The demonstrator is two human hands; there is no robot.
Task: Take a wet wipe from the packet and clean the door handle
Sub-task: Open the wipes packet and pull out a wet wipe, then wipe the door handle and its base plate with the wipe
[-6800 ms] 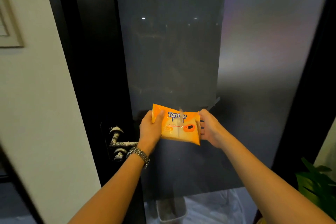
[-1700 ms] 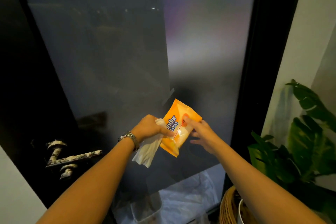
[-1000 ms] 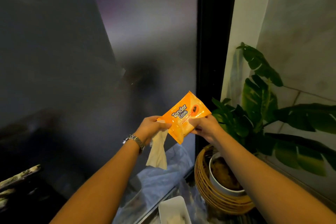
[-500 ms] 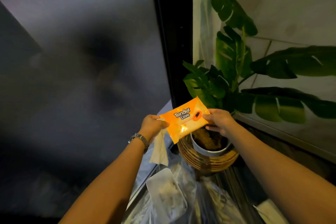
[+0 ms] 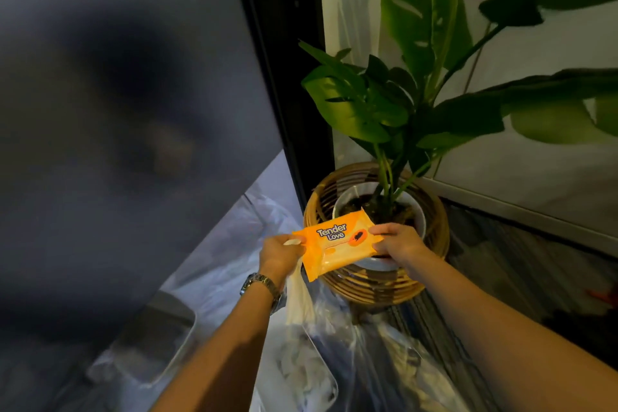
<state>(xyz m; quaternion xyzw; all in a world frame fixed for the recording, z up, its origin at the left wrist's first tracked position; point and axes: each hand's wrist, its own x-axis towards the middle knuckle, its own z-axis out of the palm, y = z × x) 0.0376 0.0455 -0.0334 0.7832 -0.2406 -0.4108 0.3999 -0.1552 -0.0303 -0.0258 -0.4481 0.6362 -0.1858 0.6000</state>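
Above a potted plant (image 5: 361, 104) beside the door (image 5: 133, 110), the person holds the packet (image 5: 337, 244) face-up between 2 hands. The right hand (image 5: 398, 241) pinches the packet's right end, thumb on top and fingers curled under. The left hand (image 5: 282, 252) is closed round 1 wipe (image 5: 297, 298), which hangs limp from the fist past the watch (image 5: 259, 282). Its thumb sits at the packet's left end; whether it also pinches the packet cannot be told. The packet hovers over the white pot (image 5: 414, 211) in its basket (image 5: 434, 227) and seems to touch neither. Below the wipe, a white tray (image 5: 301, 375) lies on the floor among clear plastic.

Judged from this, step 1 is done: the wipe is out of the packet. The step in hand looks like parting with the packet, since both hands are busy and the handle is not in view, so no cleaning has begun. The next move calls for the right hand to put the packet somewhere stable and dry, not on the soil. The left hand must hold on to the wipe alone, and the person must turn toward the handle. The wipe hangs folded and soft, so it will likely need spreading over the fingers to wrap the handle well.
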